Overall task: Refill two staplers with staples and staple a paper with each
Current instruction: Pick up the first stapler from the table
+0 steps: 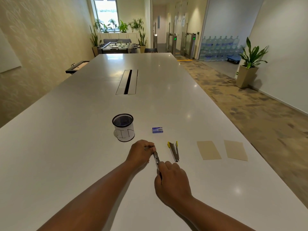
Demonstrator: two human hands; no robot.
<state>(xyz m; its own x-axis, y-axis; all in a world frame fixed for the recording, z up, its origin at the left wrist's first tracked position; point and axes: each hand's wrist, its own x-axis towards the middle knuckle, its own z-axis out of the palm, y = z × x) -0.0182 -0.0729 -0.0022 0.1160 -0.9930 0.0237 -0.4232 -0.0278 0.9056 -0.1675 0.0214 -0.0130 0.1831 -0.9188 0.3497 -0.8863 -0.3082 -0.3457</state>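
A metal stapler (156,158) lies on the white table (83,130) between both my hands. My left hand (141,152) grips its far end, fingers curled round it. My right hand (171,182) grips its near end, hiding that part. To the right a second stapler (174,151) with yellow ends lies swung open in a V. A small blue staple box (157,130) sits shut behind the two staplers. Two tan paper pieces (208,150) (235,150) lie flat further right.
A black mesh cup (123,127) wrapped in white paper stands left of the staple box. A cable slot (127,82) runs along the table's middle. The table's right edge drops to carpet; a potted plant (250,64) stands by the right wall.
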